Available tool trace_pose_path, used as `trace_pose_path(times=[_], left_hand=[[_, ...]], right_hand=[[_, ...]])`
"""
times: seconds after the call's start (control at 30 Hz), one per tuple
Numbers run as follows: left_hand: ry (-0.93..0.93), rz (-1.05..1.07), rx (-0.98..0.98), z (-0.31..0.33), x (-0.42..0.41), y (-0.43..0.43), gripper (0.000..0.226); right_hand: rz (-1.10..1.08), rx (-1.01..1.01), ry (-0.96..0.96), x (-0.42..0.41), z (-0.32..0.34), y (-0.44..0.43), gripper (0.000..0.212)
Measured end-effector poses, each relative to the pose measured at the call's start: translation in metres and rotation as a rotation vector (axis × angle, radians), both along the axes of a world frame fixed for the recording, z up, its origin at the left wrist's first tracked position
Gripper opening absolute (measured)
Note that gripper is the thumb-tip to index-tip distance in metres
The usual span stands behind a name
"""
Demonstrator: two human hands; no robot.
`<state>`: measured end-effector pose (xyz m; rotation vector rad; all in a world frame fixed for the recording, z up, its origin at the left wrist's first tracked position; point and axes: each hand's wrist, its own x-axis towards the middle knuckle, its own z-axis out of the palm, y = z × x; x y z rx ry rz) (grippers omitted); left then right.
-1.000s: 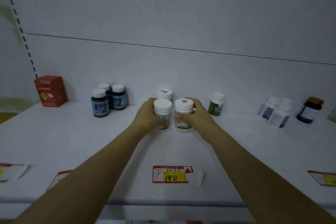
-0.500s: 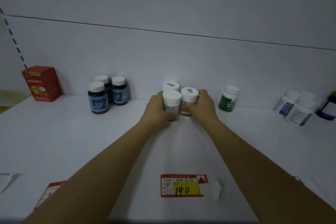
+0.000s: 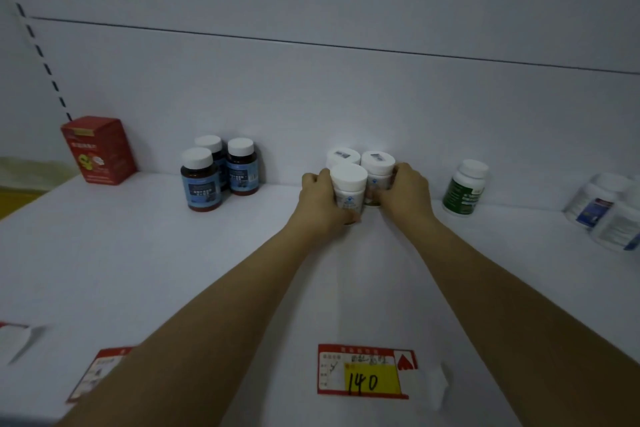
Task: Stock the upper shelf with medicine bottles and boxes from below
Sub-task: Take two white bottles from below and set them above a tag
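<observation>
I grip two white bottles on the shelf (image 3: 145, 253).
My left hand (image 3: 320, 199) curls its fingers round the front bottle (image 3: 349, 189), my right hand (image 3: 407, 198) round the right bottle (image 3: 378, 168); both stand upright, just before a third bottle (image 3: 341, 157).

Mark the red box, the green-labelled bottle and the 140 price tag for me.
red box (image 3: 99, 152): head view, on its front face.
green-labelled bottle (image 3: 462, 196): head view, on its green label.
140 price tag (image 3: 372, 381): head view, on its yellow patch.
</observation>
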<state>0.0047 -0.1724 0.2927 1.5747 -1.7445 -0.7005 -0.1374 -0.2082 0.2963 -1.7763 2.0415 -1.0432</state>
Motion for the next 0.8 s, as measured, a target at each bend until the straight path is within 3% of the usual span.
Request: trace_pose_path(times=[0.17, 0.5, 0.67, 0.8], left_hand=[[0.009, 0.025, -0.002, 0.001, -0.003, 0.002, 0.072], [0.005, 0.145, -0.02, 0.001, -0.013, 0.015, 0.069], [-0.135, 0.189, 0.085, 0.008, -0.008, 0.032, 0.074], [-0.332, 0.207, 0.106, 0.013, -0.002, 0.058, 0.066]], right_hand=[[0.022, 0.052, 0.026, 0.004, 0.004, 0.0, 0.048], [0.065, 0.185, 0.092, -0.007, 0.011, 0.02, 0.065], [0.135, 0.27, 0.28, -0.023, 0.016, 0.043, 0.052], [0.224, 0.321, 0.412, -0.032, 0.022, 0.066, 0.053]])
